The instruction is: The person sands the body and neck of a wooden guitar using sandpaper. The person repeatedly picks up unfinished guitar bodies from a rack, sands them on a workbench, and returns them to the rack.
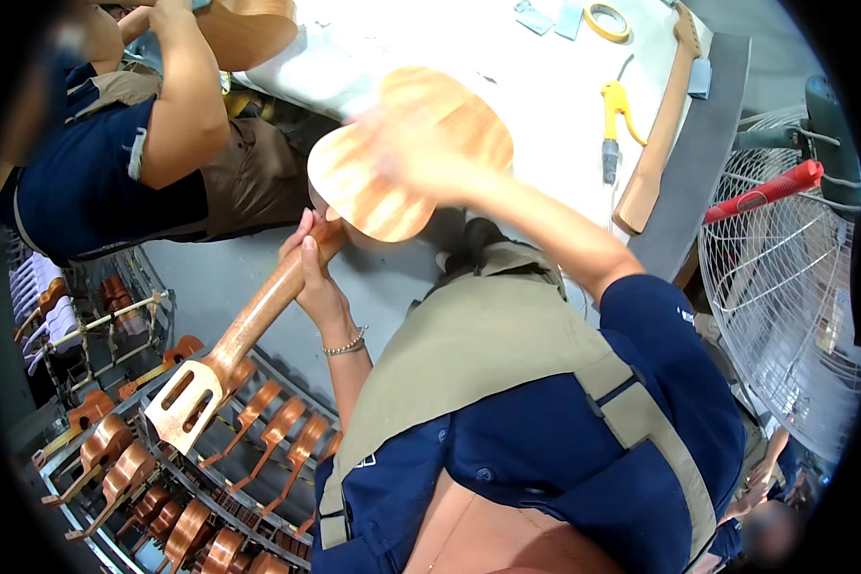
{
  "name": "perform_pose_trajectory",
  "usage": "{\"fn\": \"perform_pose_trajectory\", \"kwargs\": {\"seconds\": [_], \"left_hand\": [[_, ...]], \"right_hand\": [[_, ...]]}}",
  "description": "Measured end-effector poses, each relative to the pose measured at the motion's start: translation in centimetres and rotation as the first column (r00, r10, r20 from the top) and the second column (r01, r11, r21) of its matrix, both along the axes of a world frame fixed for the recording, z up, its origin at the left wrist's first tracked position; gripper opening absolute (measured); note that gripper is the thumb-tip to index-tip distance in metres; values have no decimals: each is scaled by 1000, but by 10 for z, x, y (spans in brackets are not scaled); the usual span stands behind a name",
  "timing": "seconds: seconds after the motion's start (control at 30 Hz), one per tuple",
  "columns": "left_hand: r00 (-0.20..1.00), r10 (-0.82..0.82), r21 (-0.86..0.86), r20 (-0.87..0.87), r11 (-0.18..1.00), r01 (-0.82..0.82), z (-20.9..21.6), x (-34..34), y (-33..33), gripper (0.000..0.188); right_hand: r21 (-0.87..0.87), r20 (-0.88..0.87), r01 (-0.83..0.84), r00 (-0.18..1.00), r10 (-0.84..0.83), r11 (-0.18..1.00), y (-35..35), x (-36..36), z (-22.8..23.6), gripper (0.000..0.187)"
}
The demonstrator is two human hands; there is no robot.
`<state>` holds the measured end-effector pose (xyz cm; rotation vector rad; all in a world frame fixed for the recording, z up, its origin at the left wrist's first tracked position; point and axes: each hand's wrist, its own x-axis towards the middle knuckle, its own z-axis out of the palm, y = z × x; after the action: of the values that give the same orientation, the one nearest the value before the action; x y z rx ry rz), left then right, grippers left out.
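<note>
Your left hand [322,292] wraps its grip around the neck [266,304] of the wooden ukulele [464,110], upper middle of the frame; your blurred right hand [404,158] hides part of it, that grip impossible to tell; upper right, a yellow air gun [614,103], guitar neck [668,113] and tape roll [622,32] lie on the table [531,91]

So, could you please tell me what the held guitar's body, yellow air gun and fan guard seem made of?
Held guitar's body: wood, by its striped grain; glare leaves finish open. Air gun: probably smooth plastic, evenly yellow. Fan guard: likely metal, with thin, glinting wires.
</note>
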<state>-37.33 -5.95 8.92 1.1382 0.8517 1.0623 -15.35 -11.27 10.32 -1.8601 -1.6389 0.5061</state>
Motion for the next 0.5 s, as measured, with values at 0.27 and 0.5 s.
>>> {"fn": "perform_pose_trajectory", "kwargs": {"seconds": [0.27,0.5], "left_hand": [[999,46,-31,1,998,-46,5,6,-4,18],[994,88,-10,-59,996,-88,12,16,-5,17]], "right_hand": [[130,-411,351,870,-271,927,-55,59,-79,56],[160,-76,-64,994,76,985,-29,-55,39,68]]}}
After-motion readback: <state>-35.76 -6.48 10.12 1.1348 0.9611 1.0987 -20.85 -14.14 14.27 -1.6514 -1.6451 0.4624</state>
